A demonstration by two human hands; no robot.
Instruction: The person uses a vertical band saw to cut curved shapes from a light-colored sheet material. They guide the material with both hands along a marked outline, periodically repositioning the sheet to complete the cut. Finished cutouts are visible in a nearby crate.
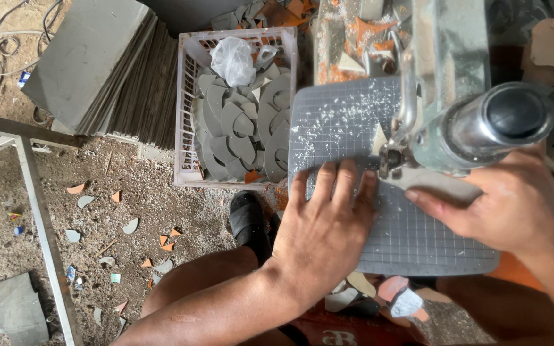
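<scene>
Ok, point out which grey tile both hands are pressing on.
The gridded tile flat under the cutting machine, not those stacked beside the crate.

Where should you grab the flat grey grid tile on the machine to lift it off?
Probably the grey grid tile by its near edge, coming from the person's side. It lies flat, that edge overhangs free, while the far end sits under the machine head and the left hand presses its left side.

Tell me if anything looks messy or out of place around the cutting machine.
Yes. White chips are scattered over the grey gridded tile under the left hand and right hand. Orange and grey offcuts litter the dirt floor beside the white crate.
</scene>
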